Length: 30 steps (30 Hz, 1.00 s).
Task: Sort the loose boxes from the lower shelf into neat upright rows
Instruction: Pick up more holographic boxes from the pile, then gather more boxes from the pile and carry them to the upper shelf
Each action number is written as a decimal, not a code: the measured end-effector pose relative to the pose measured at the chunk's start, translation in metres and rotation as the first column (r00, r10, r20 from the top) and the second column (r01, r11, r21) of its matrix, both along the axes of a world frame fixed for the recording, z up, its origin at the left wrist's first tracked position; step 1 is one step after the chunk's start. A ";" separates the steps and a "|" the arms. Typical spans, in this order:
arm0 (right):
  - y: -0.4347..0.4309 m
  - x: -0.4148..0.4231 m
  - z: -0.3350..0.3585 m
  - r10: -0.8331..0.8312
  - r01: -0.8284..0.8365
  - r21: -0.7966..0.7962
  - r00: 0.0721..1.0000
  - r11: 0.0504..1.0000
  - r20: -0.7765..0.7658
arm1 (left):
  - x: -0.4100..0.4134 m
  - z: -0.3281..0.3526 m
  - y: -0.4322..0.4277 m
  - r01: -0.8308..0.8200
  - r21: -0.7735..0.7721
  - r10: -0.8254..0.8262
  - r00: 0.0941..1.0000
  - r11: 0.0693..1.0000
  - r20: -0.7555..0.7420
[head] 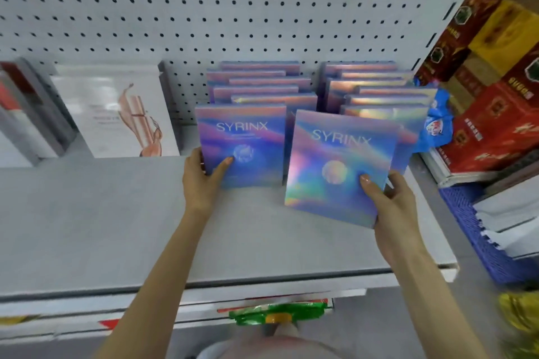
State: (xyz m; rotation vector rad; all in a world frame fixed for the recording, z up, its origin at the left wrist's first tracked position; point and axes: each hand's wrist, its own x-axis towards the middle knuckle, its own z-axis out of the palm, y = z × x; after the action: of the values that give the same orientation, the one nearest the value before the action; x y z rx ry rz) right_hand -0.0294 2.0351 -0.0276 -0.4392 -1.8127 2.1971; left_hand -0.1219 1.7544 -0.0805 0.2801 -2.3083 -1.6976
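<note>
Grey shelf [116, 227] carries two upright rows of holographic SYRINX boxes, left row [256, 87] and right row [373, 81], each several deep. Tilted box [335, 160] sits in front of the right row, not yet upright or flush. Right hand [390, 201] grips its lower right corner. Left hand [201, 181] holds the left front box [242, 137], thumb across its face. Looks mostly done; lower-shelf stock not visible, so what remains is unclear.
</note>
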 end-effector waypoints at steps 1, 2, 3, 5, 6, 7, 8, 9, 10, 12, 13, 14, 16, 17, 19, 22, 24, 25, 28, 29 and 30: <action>-0.004 -0.003 -0.003 0.007 -0.007 0.008 1.000 1.000 -0.008 | 0.000 0.001 0.001 -0.001 0.016 0.000 1.000 1.000 0.001; -0.009 -0.005 -0.006 0.024 -0.023 0.014 1.000 1.000 -0.018 | 0.001 0.003 0.001 0.000 0.027 0.000 1.000 1.000 0.007; -0.015 -0.008 -0.008 0.048 -0.047 0.016 0.999 0.999 -0.023 | 0.003 0.005 0.002 -0.009 0.038 0.009 1.000 0.999 0.013; -0.026 -0.015 -0.009 0.095 -0.095 0.003 0.995 0.995 -0.029 | 0.009 0.010 0.000 -0.080 0.026 0.080 0.997 0.996 -0.001; -0.031 -0.020 -0.010 0.121 -0.120 0.015 0.992 0.993 -0.040 | 0.013 0.013 -0.001 -0.133 -0.021 0.132 0.990 0.991 -0.044; -0.037 -0.026 -0.011 0.142 -0.139 0.052 0.989 0.989 -0.051 | 0.018 0.016 -0.001 -0.174 -0.085 0.165 0.980 0.981 -0.109; -0.041 -0.033 -0.012 0.155 -0.148 0.106 0.986 0.983 -0.056 | 0.024 0.020 0.001 -0.191 -0.143 0.164 0.970 0.971 -0.179; -0.046 -0.041 -0.013 0.161 -0.150 0.162 0.985 0.975 -0.055 | 0.029 0.023 0.003 -0.177 -0.190 0.132 0.965 0.966 -0.228; -0.050 -0.047 -0.015 0.166 -0.151 0.207 0.984 0.967 -0.058 | 0.033 0.024 0.006 -0.139 -0.215 0.083 0.964 0.967 -0.251; -0.056 -0.057 -0.021 0.142 -0.126 0.239 0.988 0.963 -0.052 | 0.035 0.023 0.012 -0.058 -0.200 0.011 0.974 0.978 -0.227; -0.058 -0.060 -0.024 0.114 -0.101 0.231 0.992 0.968 -0.045 | 0.035 0.021 0.014 -0.037 -0.167 0.002 0.978 0.985 -0.209; -0.059 -0.062 -0.026 0.088 -0.077 0.224 0.995 0.972 -0.042 | 0.034 0.020 0.015 -0.028 -0.135 0.000 0.980 0.990 -0.200; -0.062 -0.064 -0.031 0.068 -0.056 0.237 0.997 0.970 -0.040 | 0.033 0.020 0.017 -0.023 -0.115 0.001 0.983 0.993 -0.184; -0.064 -0.065 -0.033 0.065 -0.056 0.241 0.997 0.969 -0.030 | 0.032 0.021 0.017 -0.014 -0.109 -0.004 0.986 0.994 -0.167; -0.070 -0.066 -0.037 0.065 -0.062 0.242 0.998 0.968 -0.004 | 0.032 0.024 0.017 0.007 -0.089 -0.019 0.991 0.996 -0.131; -0.078 -0.063 -0.045 0.034 -0.035 0.251 0.999 0.967 0.008 | 0.038 0.025 0.013 0.057 -0.085 -0.065 0.993 0.995 -0.102; -0.082 -0.061 -0.047 -0.009 0.011 0.262 1.000 0.965 -0.008 | 0.045 0.025 0.009 0.085 -0.096 -0.090 0.994 0.992 -0.056; -0.084 -0.061 -0.047 -0.033 0.035 0.266 0.999 0.963 -0.012 | 0.049 0.025 0.006 0.091 -0.108 -0.095 0.995 0.990 -0.032; -0.088 -0.054 -0.047 -0.109 0.096 0.336 0.994 0.937 0.022 | 0.069 0.024 -0.009 0.100 -0.142 -0.099 0.995 0.985 0.014; -0.090 -0.049 -0.047 -0.137 0.113 0.353 0.990 0.929 0.043 | 0.076 0.024 -0.016 0.093 -0.134 -0.089 0.995 0.987 0.034; -0.094 -0.042 -0.046 -0.165 0.135 0.344 0.984 0.929 0.062 | 0.083 0.024 -0.024 0.079 -0.119 -0.073 0.996 0.990 0.051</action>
State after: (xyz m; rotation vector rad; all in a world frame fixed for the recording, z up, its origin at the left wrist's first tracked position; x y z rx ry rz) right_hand -0.0713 1.9407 -0.0734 -0.5856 -2.0772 1.7427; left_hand -0.0385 1.7307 -0.0564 0.2119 -2.4735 -1.5937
